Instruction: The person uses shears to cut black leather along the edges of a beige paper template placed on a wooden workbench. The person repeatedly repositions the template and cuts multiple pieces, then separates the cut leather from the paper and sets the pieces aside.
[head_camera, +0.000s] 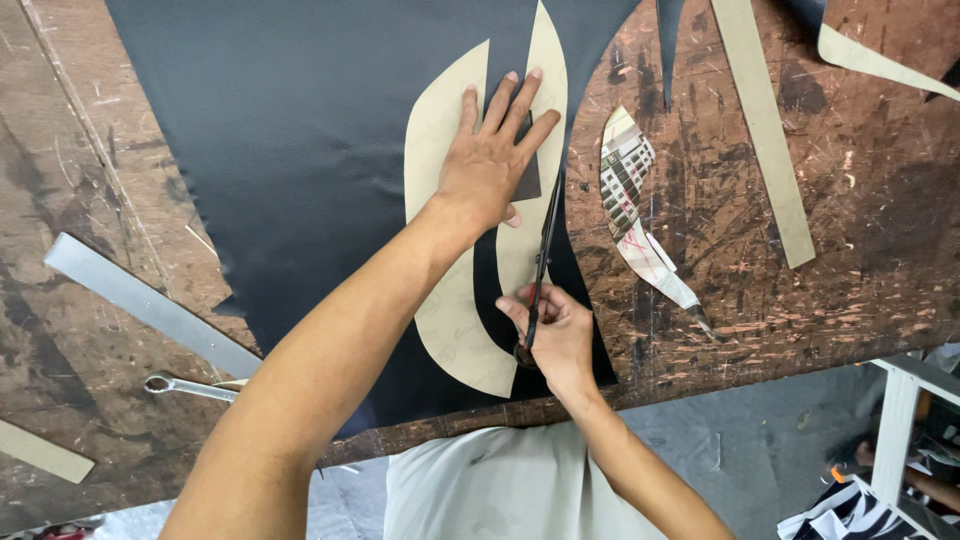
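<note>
A large sheet of black leather (300, 150) lies spread on a scarred wooden table (750, 270). On it rests a tan, U-shaped cardboard pattern (450, 320). My left hand (490, 160) presses flat on the upper part of the pattern, fingers spread. My right hand (555, 330) grips the handles of dark scissors (545, 255), whose blades point away from me along the right edge of the pattern, at the edge of the leather.
A metal ruler (140, 300) lies at the left, with a wrench (190, 387) below it. A printed paper pattern piece (635, 210) and a long tan cardboard strip (765, 130) lie right of the leather. Another cardboard strip (40, 452) sits lower left. A white frame (900, 420) stands lower right.
</note>
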